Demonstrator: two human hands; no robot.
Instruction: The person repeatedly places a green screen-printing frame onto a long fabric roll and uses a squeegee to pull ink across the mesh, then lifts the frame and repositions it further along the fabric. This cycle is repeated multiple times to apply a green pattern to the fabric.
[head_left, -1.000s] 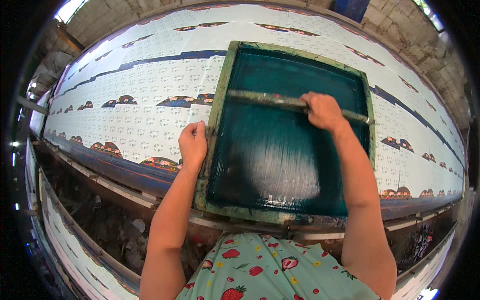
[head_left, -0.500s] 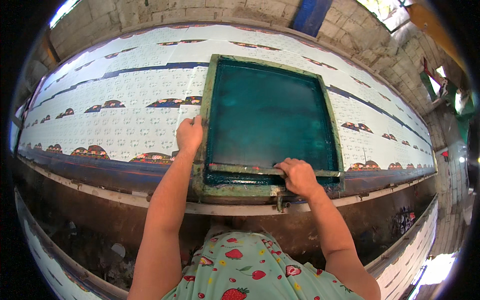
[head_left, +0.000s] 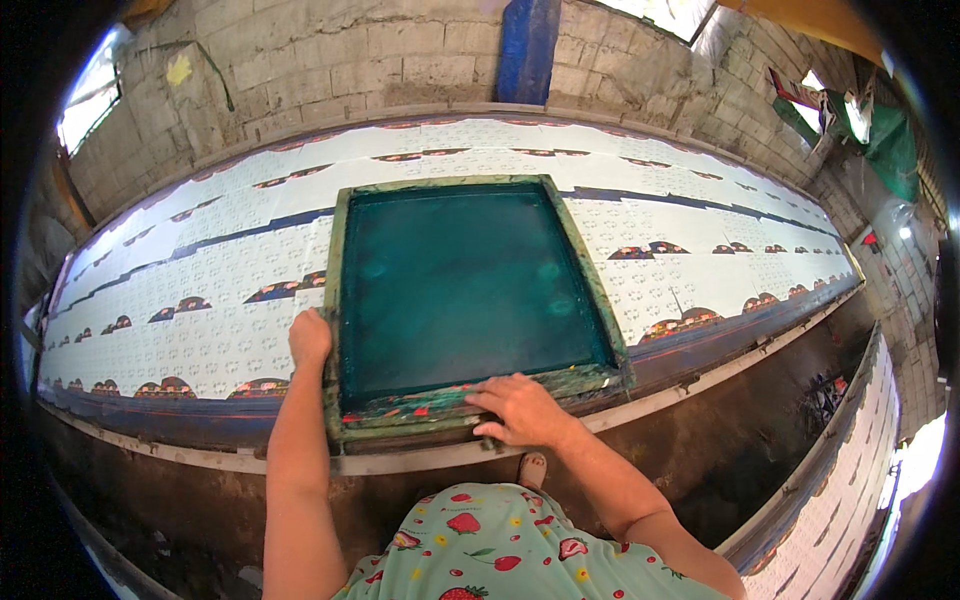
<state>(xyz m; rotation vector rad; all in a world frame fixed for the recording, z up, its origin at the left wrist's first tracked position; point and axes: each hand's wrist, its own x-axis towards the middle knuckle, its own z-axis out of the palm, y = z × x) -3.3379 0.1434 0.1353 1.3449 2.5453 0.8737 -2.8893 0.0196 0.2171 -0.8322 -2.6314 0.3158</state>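
Observation:
A screen printing frame [head_left: 585, 240] with greenish wooden rails and dark teal, ink-wet mesh lies on a long table of printed white cloth. My left hand [head_left: 311, 338] is closed on its left rail. A paint-stained squeegee [head_left: 435, 401] rests across the inside of the near end. My right hand [head_left: 520, 408] bends over the near rail beside the squeegee, with the fingers on top and the thumb lower, at the rail's outer side. Some of its grip is hidden, and a small dark part shows under the thumb.
The white cloth [head_left: 230, 270] carries rows of dark floral arches on both sides of the frame. A pale rail [head_left: 580, 430] edges the table in front of me. A second cloth-covered table [head_left: 830, 490] stands at lower right. Behind are a block wall [head_left: 350, 75] and a blue post [head_left: 527, 55].
My right hand has gone from the squeegee's bar to the frame's near rail, and the squeegee sits closer to that rail. My left hand keeps its hold. The view has shifted.

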